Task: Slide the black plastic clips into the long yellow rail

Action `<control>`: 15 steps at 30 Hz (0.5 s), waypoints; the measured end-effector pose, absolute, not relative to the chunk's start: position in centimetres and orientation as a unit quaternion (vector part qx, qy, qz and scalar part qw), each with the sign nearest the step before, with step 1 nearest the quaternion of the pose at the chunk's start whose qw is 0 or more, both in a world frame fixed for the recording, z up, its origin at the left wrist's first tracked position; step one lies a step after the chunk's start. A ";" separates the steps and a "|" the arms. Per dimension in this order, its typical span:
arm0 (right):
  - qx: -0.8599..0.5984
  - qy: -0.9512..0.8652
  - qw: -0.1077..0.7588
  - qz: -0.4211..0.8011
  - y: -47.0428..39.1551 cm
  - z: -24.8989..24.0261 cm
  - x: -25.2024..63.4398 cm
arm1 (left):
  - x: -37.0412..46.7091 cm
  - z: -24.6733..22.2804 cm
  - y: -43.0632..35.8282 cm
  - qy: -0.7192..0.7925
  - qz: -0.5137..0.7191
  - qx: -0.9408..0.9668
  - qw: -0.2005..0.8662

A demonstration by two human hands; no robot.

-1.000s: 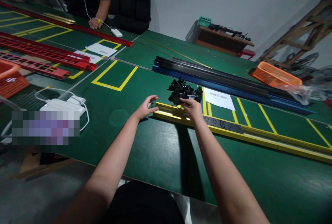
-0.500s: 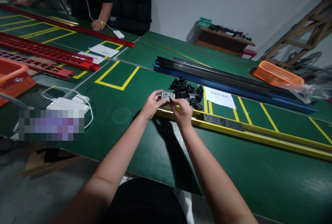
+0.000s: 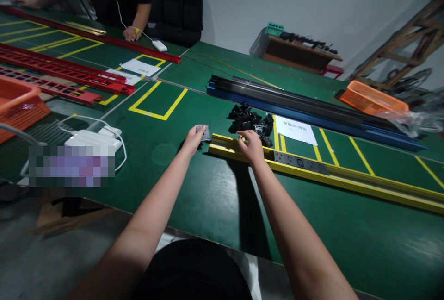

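Observation:
My left hand [image 3: 193,140] is closed around the edge of a small grey socket module [image 3: 204,132], just off the left end of a yellow metal rail [image 3: 229,146]. My right hand [image 3: 252,145] hovers above that rail, its fingers apart and slightly curled, with nothing seen between them. Farther along, several dark grey socket modules [image 3: 300,162] sit in a row inside the rail's channel. Behind my right hand lies a heap of black plastic parts [image 3: 247,118], partly covered by the fingers.
A printed paper sheet [image 3: 295,129] lies beside the heap. Behind it stretch blue and black rails [image 3: 277,98], with an orange basket [image 3: 376,97] at the right. At left are red slotted rails [image 3: 69,71] and a white power strip [image 3: 93,142]. A person's hand [image 3: 132,34] rests across the table.
My hands have moved apart. The left went leftward and down with the socket module; the right let go of it and shifted right over the yellow rail.

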State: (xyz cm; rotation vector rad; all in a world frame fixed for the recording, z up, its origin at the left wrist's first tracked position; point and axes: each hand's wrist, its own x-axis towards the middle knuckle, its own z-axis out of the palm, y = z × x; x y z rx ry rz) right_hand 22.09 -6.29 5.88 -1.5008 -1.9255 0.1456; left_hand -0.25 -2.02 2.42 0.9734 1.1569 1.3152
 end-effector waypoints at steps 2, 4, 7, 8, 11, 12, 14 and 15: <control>-0.591 -0.738 0.324 0.037 -6.2 5.4 22.0 | 0.1 1.6 -2.0 0.521 0.516 0.424 0.532; -0.602 -0.733 0.315 0.024 -6.2 5.1 21.7 | 0.5 1.1 -2.2 0.548 0.480 0.447 0.519; -0.616 -0.726 0.306 0.010 -6.4 5.1 21.4 | 0.6 0.8 -2.3 0.565 0.445 0.482 0.500; -0.622 -0.723 0.301 0.007 -6.5 5.1 21.3 | 0.5 0.8 -2.3 0.565 0.436 0.492 0.499; -0.640 -0.717 0.277 0.009 -6.5 5.4 21.2 | 0.1 0.9 -2.3 0.556 0.411 0.517 0.504; -0.644 -0.718 0.264 0.014 -6.5 5.6 21.2 | -0.1 1.0 -2.3 0.550 0.406 0.524 0.508; -0.645 -0.728 0.230 0.032 -6.4 5.9 21.2 | -0.4 1.1 -2.4 0.535 0.401 0.532 0.521; -0.644 -0.734 0.211 0.042 -6.3 6.0 21.2 | -0.5 1.2 -2.4 0.527 0.399 0.532 0.529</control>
